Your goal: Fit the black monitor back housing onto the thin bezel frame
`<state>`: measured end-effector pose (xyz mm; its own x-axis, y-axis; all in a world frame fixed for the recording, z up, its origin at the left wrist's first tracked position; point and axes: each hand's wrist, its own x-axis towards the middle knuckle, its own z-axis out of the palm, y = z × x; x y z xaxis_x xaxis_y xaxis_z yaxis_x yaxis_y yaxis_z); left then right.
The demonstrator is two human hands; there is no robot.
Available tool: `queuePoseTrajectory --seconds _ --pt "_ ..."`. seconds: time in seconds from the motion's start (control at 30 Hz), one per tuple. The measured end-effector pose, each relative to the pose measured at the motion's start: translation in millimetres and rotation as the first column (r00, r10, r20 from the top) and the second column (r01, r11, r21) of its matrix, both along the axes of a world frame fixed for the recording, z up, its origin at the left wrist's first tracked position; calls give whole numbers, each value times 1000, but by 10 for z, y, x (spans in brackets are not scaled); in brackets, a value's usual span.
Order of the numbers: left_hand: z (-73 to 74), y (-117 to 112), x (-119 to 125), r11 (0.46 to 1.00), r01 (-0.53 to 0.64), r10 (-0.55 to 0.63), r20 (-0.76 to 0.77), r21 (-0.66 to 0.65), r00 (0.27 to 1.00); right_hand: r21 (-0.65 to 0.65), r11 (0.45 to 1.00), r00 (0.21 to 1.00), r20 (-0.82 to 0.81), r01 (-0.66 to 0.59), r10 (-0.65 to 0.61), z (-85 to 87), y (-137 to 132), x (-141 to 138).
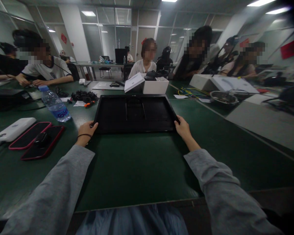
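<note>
A wide black rectangular tray-like panel (110,114) with a raised rim lies on the green tabletop in front of me. Two thin pale lines, joined near the top, run down its middle; whether they are a part of it or a reflection I cannot tell. My left hand (86,131), a dark band at its wrist, is closed on the near left corner, thumb on the rim. On the opposite side my right hand (183,128) grips the right edge, thumb also on top. The fingers under the panel are hidden on both sides.
To the left are a water bottle (56,106), two red-edged phones (31,134) and a white power bank (14,129). Behind the panel stands an open white box (155,87). Cables, a metal bowl (224,97) and more boxes lie right. Several people sit around the table.
</note>
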<state>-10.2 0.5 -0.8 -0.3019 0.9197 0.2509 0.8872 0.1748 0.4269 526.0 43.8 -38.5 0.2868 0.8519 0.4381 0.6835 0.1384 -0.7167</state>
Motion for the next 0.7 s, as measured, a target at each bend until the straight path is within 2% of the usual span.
queuePoseTrajectory --seconds 0.17,0.4,0.7 --pt "-20 36 -8 1000 -12 11 75 13 997 -11 1000 1000 17 -11 11 -17 10 15" --pt "-74 97 -68 999 7 -2 128 -41 992 -3 1000 1000 3 24 -24 -50 35 33" --pt "6 61 -52 998 -39 46 176 -45 983 -24 999 999 11 34 -34 -10 39 17"
